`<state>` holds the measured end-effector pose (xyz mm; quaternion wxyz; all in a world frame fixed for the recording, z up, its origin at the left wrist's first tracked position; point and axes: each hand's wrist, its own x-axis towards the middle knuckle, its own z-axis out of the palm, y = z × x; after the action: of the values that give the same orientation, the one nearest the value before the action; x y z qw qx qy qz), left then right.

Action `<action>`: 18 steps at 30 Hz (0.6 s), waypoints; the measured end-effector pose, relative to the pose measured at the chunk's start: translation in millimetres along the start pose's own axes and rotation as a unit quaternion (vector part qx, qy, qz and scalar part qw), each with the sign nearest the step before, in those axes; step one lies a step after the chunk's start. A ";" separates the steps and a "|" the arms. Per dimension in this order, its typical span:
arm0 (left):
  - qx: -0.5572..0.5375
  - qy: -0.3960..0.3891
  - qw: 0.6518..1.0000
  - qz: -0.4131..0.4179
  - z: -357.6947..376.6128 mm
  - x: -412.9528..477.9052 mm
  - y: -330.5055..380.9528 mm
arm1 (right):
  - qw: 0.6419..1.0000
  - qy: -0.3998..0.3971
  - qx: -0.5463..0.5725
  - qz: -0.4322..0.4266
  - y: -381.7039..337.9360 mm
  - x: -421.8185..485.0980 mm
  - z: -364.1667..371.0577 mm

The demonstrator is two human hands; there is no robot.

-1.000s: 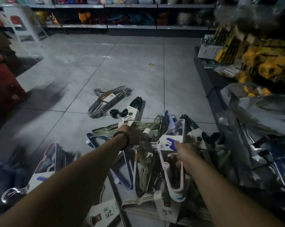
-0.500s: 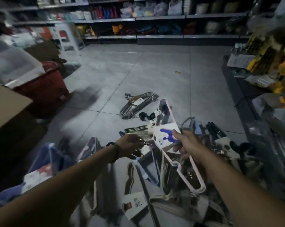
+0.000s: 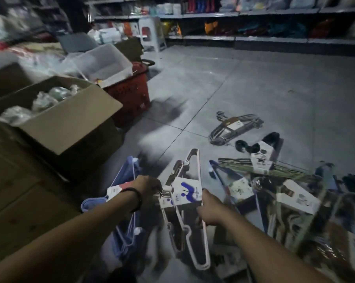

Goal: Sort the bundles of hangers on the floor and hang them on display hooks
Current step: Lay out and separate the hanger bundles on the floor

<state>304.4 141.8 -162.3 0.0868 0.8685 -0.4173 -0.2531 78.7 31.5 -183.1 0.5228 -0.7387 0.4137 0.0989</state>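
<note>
A bundle of pale pink hangers (image 3: 190, 203) with a white card printed in blue hangs above the floor between both hands. My left hand (image 3: 149, 185), a dark band on its wrist, grips the metal hooks at the bundle's left side. My right hand (image 3: 210, 210) grips the bundle's right edge under the card. A blue hanger bundle (image 3: 124, 203) lies just left of it. Several more bundles are heaped on the floor at right (image 3: 291, 193), a grey bundle (image 3: 233, 127) lies apart farther out, and a black one (image 3: 260, 145) lies beside it.
An open cardboard box (image 3: 56, 119) of wrapped goods stands at left. Behind it are a red basket (image 3: 129, 94) holding a clear plastic tub (image 3: 103, 62) and a white stool (image 3: 151, 33). Stocked shelves (image 3: 254, 25) line the far wall across the grey tiled floor (image 3: 254, 84).
The view has swung left, bringing the box and the red basket into sight. Both hands have carried the pink bundle left from the heap, next to the blue bundle.
</note>
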 end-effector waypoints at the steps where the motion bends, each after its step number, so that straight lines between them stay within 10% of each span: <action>1: 0.000 -0.002 1.000 -0.015 1.4 4.8 -9.1 | 1.000 0.012 -0.022 0.002 -5.0 12.4 12.5; 18: 0.065 -0.072 0.990 -0.107 78.2 30.6 -54.2 | 0.980 0.036 -0.175 0.087 2.9 107.6 83.9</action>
<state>317.3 157.5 -260.2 -0.0274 0.8915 -0.3426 -0.2952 169.4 48.2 -283.7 0.3594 -0.7834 0.4710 0.1881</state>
